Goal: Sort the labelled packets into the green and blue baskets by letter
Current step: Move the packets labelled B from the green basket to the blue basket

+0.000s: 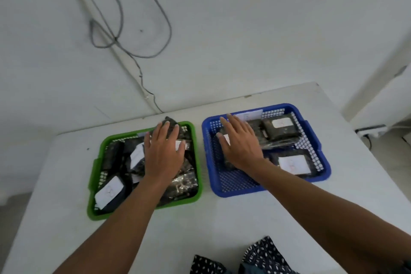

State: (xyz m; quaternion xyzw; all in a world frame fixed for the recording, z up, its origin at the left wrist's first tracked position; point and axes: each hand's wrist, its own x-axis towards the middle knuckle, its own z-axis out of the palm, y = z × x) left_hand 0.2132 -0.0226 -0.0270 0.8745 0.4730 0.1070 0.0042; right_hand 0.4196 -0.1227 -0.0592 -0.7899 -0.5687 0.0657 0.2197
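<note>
A green basket (95, 176) sits on the left of the white table, filled with several dark packets (111, 193) bearing white labels. My left hand (163, 151) lies flat with fingers spread on top of the packets in its far right part. A blue basket (320, 153) stands to the right with several dark labelled packets (280, 129) inside. My right hand (241, 142) rests flat, fingers straight, on a packet in the blue basket's left half. The letters on the labels are too blurred to read.
The white table (222, 224) stands against a white wall with grey cables (153, 20) hanging on it. A power strip (371, 130) lies on the floor at the right. Dark patterned cloth (255, 258) shows at the bottom edge.
</note>
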